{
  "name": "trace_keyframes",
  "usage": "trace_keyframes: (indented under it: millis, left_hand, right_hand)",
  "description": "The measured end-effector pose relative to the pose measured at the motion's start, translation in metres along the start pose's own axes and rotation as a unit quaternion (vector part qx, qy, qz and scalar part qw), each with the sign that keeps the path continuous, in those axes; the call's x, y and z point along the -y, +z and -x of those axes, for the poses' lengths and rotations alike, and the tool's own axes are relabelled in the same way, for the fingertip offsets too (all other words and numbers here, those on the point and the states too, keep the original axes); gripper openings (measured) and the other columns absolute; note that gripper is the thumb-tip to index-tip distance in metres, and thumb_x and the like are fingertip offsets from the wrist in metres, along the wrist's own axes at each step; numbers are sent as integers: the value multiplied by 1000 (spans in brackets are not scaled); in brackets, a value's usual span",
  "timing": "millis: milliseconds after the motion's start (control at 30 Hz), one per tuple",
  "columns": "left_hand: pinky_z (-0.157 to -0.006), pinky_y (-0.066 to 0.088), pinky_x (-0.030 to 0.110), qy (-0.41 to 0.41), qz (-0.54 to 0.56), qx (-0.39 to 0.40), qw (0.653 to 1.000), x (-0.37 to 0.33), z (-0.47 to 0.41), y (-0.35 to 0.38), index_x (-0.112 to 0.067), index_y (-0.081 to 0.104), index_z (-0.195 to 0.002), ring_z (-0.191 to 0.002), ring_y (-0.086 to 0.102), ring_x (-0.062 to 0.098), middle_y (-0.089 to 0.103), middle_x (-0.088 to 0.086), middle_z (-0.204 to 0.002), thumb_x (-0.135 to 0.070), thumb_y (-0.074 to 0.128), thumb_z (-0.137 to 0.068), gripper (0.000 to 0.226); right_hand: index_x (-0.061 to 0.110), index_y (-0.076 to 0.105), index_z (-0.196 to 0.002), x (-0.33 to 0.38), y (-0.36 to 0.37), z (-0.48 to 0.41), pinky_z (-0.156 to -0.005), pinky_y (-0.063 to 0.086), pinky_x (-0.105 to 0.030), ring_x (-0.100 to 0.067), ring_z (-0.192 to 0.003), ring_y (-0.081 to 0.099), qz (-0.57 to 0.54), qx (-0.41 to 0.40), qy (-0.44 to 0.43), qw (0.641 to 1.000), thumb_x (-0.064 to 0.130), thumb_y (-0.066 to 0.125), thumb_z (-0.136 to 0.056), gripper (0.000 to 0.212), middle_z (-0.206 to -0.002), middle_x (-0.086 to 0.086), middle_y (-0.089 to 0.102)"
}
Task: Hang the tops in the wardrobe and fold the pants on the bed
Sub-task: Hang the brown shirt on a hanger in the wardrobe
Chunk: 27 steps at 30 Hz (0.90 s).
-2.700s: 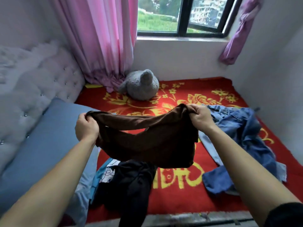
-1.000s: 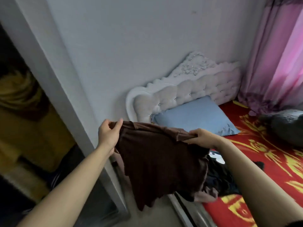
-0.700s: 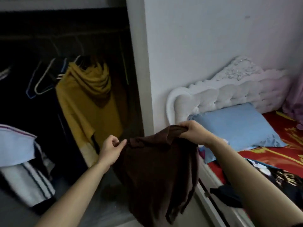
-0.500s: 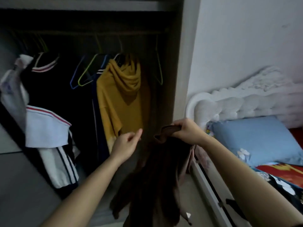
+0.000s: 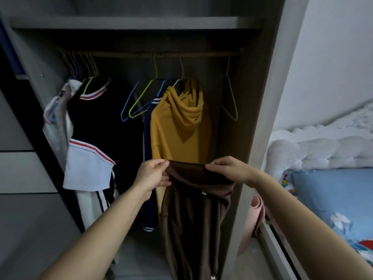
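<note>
Hands: both pinch the upper edge of the brown top (image 5: pixel 193 209), my left hand (image 5: pixel 152 174) at one end and my right hand (image 5: pixel 228 169) at the other, thumbs on top, with the cloth pulled flat between them.
Top, place: held up inside the open wardrobe (image 5: pixel 260 118), below the rail (image 5: pixel 141 54) and just in front of the yellow hoodie (image 5: pixel 181 126); on no hanger yet.
Risk, grip: I have 0 free hands. To reach the bare green hanger (image 5: pixel 230 98) at the rail's right end I must release 1 corner, and the limp cloth could slump to the wardrobe floor.
Risk, neighbours: reaching up could, I judge, knock the hoodie's hanger off the rail.
Top, look: dark brown, thin and soft, falling in long loose folds below my grip; its lower end runs out of view.
</note>
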State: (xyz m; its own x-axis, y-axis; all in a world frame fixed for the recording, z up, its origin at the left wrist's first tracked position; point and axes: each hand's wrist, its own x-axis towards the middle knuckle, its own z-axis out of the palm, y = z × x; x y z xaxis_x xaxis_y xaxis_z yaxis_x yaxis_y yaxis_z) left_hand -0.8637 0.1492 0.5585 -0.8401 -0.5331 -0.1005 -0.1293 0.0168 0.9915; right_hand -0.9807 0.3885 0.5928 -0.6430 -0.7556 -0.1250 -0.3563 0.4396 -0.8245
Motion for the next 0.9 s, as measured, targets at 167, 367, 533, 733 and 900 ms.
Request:
trace_keyframes:
  millis: [167, 367, 533, 733, 900]
  left_hand:
    - [-63, 56, 35, -27, 46, -52, 997, -27, -34, 12, -10, 60, -99, -86, 66, 23, 66, 12, -101, -22, 43, -104, 22]
    - [-67, 53, 30, 19, -36, -7, 999, -63, -72, 24, -17, 62, -97, -82, 68, 21, 70, 8, -92, -27, 74, -72, 30]
    - [-51, 35, 29, 206, -232, -135, 941, -62, -97, 39, -33, 42, -72, -56, 45, 11, 46, -6, -65, -7, 59, -76, 31]
    - [-50, 37, 14, 325, -188, -181, 909, -65, -124, 43, -32, 41, -76, -57, 51, 0, 49, -8, -66, -30, 66, -91, 30]
    - [-52, 40, 12, 336, -200, -120, 913, -71, -139, 34, -34, 47, -80, -68, 57, 2, 56, -9, -71, -34, 71, -86, 25]
  right_hand:
    - [17, 70, -103, 3, 2, -47, -86, 57, -39, -14, -90, 68, 106, -77, -108, 986, 34, 53, -102, 24, -97, 0, 71]
    - [21, 71, -96, 6, -28, -90, -82, 58, -36, -8, -86, 66, 145, -112, -125, 975, 37, 57, -99, 22, -92, 5, 70]
    - [17, 71, -93, 12, -50, -103, -74, 55, -30, -7, -81, 66, 104, -119, -152, 976, 36, 62, -96, 21, -90, 4, 70]
    - [23, 60, -126, 24, -79, -114, -104, 44, -39, -19, -125, 46, 254, -406, -143, 866, 39, 57, -97, 33, -133, -3, 46]
    - [26, 22, -155, 41, -105, -133, -102, 49, -48, -32, -140, 37, 144, -442, 33, 885, 30, 62, -96, 72, -159, -10, 23]
